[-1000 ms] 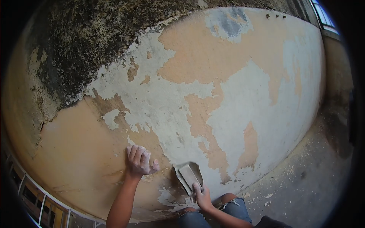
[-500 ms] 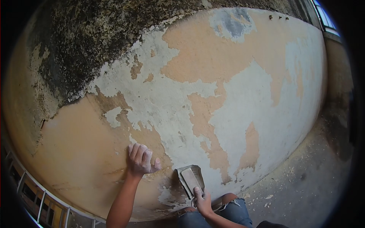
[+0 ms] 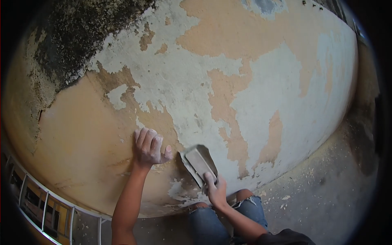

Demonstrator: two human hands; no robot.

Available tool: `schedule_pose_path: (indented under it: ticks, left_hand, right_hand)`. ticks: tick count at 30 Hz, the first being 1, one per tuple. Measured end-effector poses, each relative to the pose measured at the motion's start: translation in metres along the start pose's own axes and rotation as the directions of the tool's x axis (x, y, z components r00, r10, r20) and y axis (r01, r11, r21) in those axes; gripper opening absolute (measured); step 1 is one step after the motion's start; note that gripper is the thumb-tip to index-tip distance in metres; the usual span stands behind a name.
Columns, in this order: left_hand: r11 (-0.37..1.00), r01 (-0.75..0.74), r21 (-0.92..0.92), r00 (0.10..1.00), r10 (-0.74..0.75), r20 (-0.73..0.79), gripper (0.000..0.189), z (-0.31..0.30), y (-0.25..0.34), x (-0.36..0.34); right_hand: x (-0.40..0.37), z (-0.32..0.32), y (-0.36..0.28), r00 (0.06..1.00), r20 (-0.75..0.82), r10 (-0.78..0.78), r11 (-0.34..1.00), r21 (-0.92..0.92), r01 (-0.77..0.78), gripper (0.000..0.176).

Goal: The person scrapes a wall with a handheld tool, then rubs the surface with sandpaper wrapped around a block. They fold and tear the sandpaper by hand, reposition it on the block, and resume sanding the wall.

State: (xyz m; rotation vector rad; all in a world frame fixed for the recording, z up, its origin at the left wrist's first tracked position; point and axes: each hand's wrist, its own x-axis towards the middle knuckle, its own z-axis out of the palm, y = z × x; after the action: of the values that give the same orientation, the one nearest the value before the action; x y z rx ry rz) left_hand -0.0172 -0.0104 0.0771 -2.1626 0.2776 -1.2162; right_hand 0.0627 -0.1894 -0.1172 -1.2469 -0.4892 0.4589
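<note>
My right hand [image 3: 216, 190] grips a sanding block [image 3: 201, 162], a pale rectangular block over a darker sheet whose edges curl up around it. The sheet looks like sandpaper and lies against the lower part of the wall [image 3: 183, 94]. My thumb presses on the block's near end. Up and to the left, my left hand [image 3: 150, 147] rests against the peeling wall, its fingers curled into a loose fist and the thumb apart. Whitish dust coats its fingers. I see nothing held in it, though the palm is hidden.
Orange and pale paint patches cover the wall, with a dark, rough area [image 3: 81, 45] at upper left. A metal ladder-like frame [image 3: 45, 208] lies at lower left. Paint flakes dot the grey floor [image 3: 302, 204]. My knees in torn jeans [image 3: 251, 212] are close to the wall.
The view has tipped downward, so the wall sits higher in it. My right hand has moved the sanding block up and slightly left along the wall. My left hand keeps its place on the wall.
</note>
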Motion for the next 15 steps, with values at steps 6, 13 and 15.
schedule_pose_path:
  ticks: [6,13,15]
  left_hand:
    - [0.999,-0.006,0.043,1.000,0.006,-0.003,0.028,0.001,-0.003,0.000]
    - [1.000,-0.008,-0.005,1.000,0.008,-0.014,0.028,0.000,-0.002,0.001]
    - [1.000,-0.026,0.015,0.999,0.027,-0.043,0.027,-0.001,-0.002,0.004]
  right_hand:
    - [0.002,0.010,-0.016,0.999,0.052,0.013,0.997,0.071,-0.016,0.039]
    - [0.009,0.014,-0.007,1.000,0.015,-0.009,0.994,0.105,0.007,0.041]
    - [0.017,0.021,-0.044,0.997,0.014,-0.072,0.984,0.163,0.069,0.042]
